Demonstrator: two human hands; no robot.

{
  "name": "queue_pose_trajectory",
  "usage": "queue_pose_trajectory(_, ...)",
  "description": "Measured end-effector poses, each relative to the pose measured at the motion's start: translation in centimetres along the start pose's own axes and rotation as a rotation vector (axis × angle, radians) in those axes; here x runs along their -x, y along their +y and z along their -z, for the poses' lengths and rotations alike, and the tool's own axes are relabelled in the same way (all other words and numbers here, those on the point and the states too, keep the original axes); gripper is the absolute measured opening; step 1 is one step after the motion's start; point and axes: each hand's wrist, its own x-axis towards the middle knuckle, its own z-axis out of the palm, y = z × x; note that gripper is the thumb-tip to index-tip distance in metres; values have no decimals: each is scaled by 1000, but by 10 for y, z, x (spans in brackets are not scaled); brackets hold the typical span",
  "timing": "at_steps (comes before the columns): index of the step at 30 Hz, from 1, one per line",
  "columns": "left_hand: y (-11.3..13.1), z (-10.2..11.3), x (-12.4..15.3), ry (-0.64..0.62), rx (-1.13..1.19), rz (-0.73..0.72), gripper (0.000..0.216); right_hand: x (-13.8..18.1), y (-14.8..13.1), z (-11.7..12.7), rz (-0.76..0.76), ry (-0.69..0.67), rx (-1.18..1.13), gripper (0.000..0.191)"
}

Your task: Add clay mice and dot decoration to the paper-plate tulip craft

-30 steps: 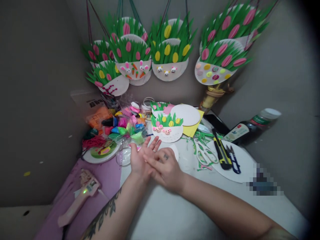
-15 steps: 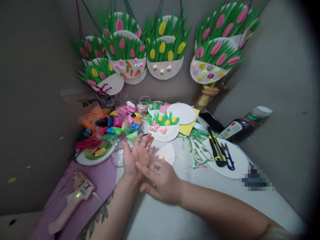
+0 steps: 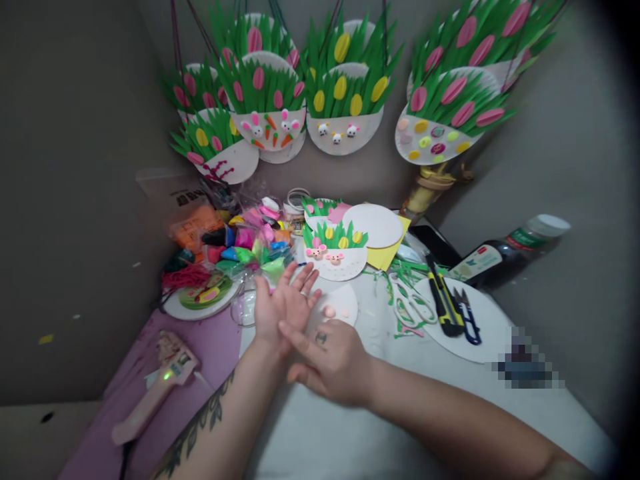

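Note:
My left hand (image 3: 284, 308) lies palm up over the table, open with its fingers spread. Across it reaches my right hand (image 3: 334, 363), its index fingertip resting on the base of the left palm and its thumb held apart. Whether something tiny lies under that fingertip, I cannot make out. Just beyond the hands is a white paper piece (image 3: 350, 299) with small pale pink clay balls (image 3: 329, 311) on it. Farther back lies a half-round paper-plate pocket (image 3: 345, 267) with green paper grass, yellow tulips and two pink clay animal faces.
A glue gun (image 3: 159, 395) with a green light lies on the left. Bagged coloured clay (image 3: 245, 238) is heaped behind. At right are scissors (image 3: 411, 303), a box cutter (image 3: 444, 300) and thread snips (image 3: 467, 317), near a dark bottle (image 3: 493, 257). Decorated plate pockets (image 3: 345, 127) hang above.
The view has turned slightly, so the scene sits farther right in the picture. My right index finger stays on the left palm, shifted only slightly. Nothing has been picked up or put down.

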Motion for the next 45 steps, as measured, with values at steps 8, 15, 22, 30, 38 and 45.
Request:
queue_pose_trajectory(8,0,3,-2,10,-17,34,70,-1,0,2,25,-6,65,54)
queue_pose_trajectory(15,0,4,-3,34,-8,-4,68,1,-2,-1,26,7,16,53)
queue_pose_trajectory(22,-11,1,-1,92,-98,36,72,-5,3,-5,-160,38,-148,41)
queue_pose_trajectory(30,-11,-1,2,90,-59,57,69,-11,10,-5,-307,110,-190,25)
queue_pose_trajectory(38,-5,0,-1,93,-35,24,71,-2,12,-6,-83,12,-83,41)
queue_pose_trajectory(45,2,3,-2,4,40,-1,69,-2,13,-6,-77,50,-65,52)
